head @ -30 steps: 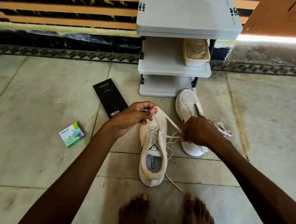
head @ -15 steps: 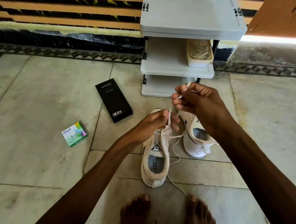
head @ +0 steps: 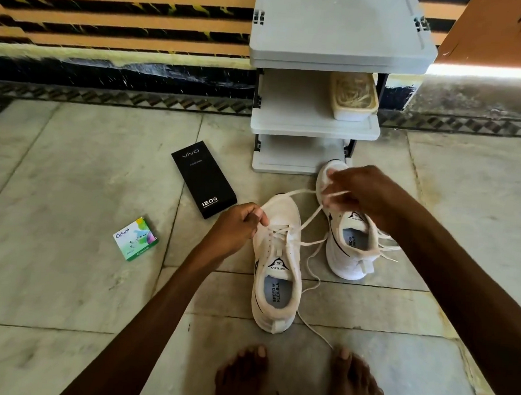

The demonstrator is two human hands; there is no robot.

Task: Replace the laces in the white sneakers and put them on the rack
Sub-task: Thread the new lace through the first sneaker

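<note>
Before the rack (head: 315, 129) stands a half-laced white sneaker (head: 275, 277); the left hand (head: 236, 223) pinches its lace (head: 296, 193) at the eyelets, the right hand (head: 360, 194) grips the raised end, which an uneven pull could unthread.

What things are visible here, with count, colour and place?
near sneaker: 1, white, floor, before the feet
far sneaker: 1, white, floor, by the rack's foot
lace: 1, white, from near sneaker to both hands
shoe rack: 1, grey, against the wall
container: 1, pale, middle shelf, right side
vivo box: 1, black, floor, left of sneakers
small box: 1, green-white, floor, further left
feet: 2, bare, bottom edge
left hand: 1, pinches lace at near sneaker
right hand: 1, holds lace above far sneaker
</note>
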